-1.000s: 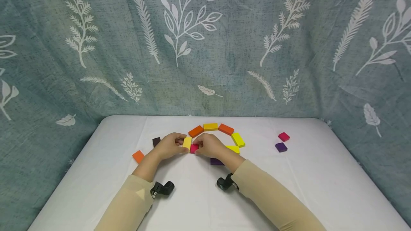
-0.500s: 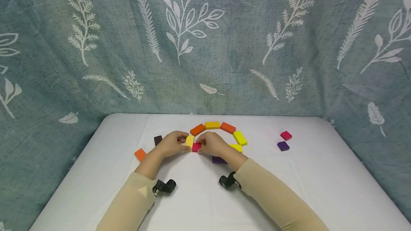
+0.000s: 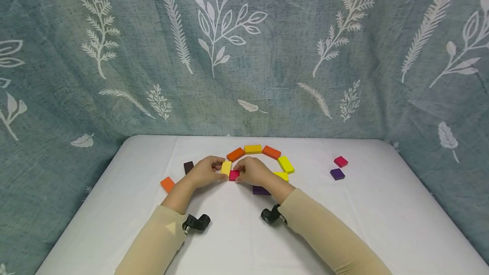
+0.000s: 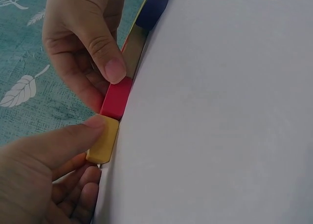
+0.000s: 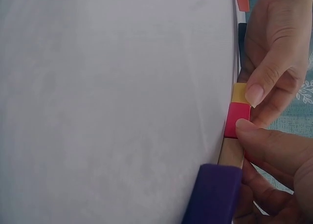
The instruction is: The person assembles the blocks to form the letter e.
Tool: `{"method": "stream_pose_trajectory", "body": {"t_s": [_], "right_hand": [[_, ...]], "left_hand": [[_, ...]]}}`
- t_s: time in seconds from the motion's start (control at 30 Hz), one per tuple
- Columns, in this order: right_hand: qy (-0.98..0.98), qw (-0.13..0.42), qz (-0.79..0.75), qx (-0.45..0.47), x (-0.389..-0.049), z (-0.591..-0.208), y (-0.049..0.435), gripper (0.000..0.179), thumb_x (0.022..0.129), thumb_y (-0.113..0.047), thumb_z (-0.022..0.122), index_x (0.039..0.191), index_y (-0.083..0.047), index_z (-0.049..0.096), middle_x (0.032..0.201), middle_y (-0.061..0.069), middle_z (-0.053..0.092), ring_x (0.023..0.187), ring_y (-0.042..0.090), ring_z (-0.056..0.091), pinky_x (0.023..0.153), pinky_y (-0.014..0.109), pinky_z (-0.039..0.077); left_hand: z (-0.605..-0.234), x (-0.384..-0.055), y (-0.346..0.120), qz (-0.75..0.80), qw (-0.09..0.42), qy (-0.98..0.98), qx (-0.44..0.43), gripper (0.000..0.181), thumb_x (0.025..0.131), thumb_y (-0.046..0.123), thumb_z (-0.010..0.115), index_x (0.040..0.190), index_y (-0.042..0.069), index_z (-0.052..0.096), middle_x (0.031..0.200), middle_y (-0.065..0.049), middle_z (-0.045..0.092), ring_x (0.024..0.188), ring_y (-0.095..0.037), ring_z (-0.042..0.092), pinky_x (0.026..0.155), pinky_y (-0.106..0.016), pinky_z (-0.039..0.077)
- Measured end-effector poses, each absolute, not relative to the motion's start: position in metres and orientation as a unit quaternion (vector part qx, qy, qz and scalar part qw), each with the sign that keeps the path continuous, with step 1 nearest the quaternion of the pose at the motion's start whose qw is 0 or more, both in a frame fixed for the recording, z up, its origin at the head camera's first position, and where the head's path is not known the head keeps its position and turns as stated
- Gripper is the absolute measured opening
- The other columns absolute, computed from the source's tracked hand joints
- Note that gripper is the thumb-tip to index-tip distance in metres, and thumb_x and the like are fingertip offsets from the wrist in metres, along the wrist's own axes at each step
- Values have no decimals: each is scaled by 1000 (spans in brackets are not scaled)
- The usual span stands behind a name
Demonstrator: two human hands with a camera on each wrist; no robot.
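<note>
In the head view my left hand [image 3: 206,170] pinches a yellow block [image 3: 226,167], thumb on the near side and fingers behind. Against its right side, a small red block [image 3: 234,175] is pinched by my right hand [image 3: 253,171]. The left wrist view has the yellow block [image 4: 103,141] and red block [image 4: 117,99] end to end, a thumb on each. Past the red block, the right wrist view takes in a bare-wood face [image 5: 231,153] and a purple block [image 5: 212,194]. My right wrist partly covers this purple block [image 3: 261,190] in the head view.
An arc of blocks curves behind my hands: orange [image 3: 235,154], yellow [image 3: 253,149], orange [image 3: 271,152] and bright yellow [image 3: 286,164]. Left of my left hand lie a dark block [image 3: 188,167] and an orange block [image 3: 167,184]. Far right are a red block [image 3: 341,161] and a purple block [image 3: 337,174].
The whole head view has shifted slightly. Both hands keep their holds on the yellow and red blocks, and the blocks stay in the same arrangement.
</note>
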State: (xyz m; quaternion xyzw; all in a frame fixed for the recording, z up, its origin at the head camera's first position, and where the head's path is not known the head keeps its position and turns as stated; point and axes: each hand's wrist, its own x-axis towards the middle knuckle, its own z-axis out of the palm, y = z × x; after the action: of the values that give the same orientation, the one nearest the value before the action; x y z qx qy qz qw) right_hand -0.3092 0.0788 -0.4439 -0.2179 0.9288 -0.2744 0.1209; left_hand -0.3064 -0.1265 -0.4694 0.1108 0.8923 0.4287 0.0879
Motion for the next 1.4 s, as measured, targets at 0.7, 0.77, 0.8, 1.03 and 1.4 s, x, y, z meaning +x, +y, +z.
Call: {"method": "stream_pose_trajectory", "body": {"t_s": [0.7, 0.77, 0.8, 1.03, 1.4], "right_hand": [[929, 127, -286, -200, -308, -443, 83, 23, 86, -11, 80, 109, -10, 76, 97, -1, 72, 83, 14, 58, 83, 34, 50], [929, 127, -285, -200, -308, -442, 83, 22, 86, -11, 80, 108, -10, 77, 97, -1, 72, 83, 14, 58, 84, 34, 50], [929, 127, -284, -200, -308, -441, 83, 21, 86, -11, 80, 107, -10, 77, 97, -1, 72, 83, 14, 58, 84, 34, 50], [928, 133, -285, -200, -310, -441, 84, 20, 88, -11, 78, 107, -11, 77, 97, -2, 72, 83, 14, 58, 83, 34, 49], [929, 141, -285, -192, -310, -444, 83, 20, 88, -14, 78, 108, -13, 77, 98, -2, 72, 84, 14, 59, 83, 35, 50]], "left_hand": [[-471, -306, -125, 421, 83, 897, 109, 59, 82, 19, 85, 134, 3, 61, 114, -5, 66, 103, -19, 60, 93, -37, 49], [-471, -307, -125, 423, 83, 896, 109, 60, 82, 20, 85, 134, 4, 61, 114, -5, 66, 104, -19, 60, 93, -37, 49], [-471, -307, -125, 423, 82, 896, 109, 60, 82, 20, 85, 134, 4, 61, 114, -5, 66, 104, -18, 60, 93, -37, 49], [-470, -307, -124, 420, 77, 898, 108, 60, 82, 20, 85, 134, 4, 61, 113, -4, 66, 103, -18, 60, 93, -37, 49], [-462, -295, -140, 412, 58, 905, 93, 45, 94, 25, 72, 135, 8, 62, 122, -9, 65, 111, -23, 61, 92, -41, 52]]}}
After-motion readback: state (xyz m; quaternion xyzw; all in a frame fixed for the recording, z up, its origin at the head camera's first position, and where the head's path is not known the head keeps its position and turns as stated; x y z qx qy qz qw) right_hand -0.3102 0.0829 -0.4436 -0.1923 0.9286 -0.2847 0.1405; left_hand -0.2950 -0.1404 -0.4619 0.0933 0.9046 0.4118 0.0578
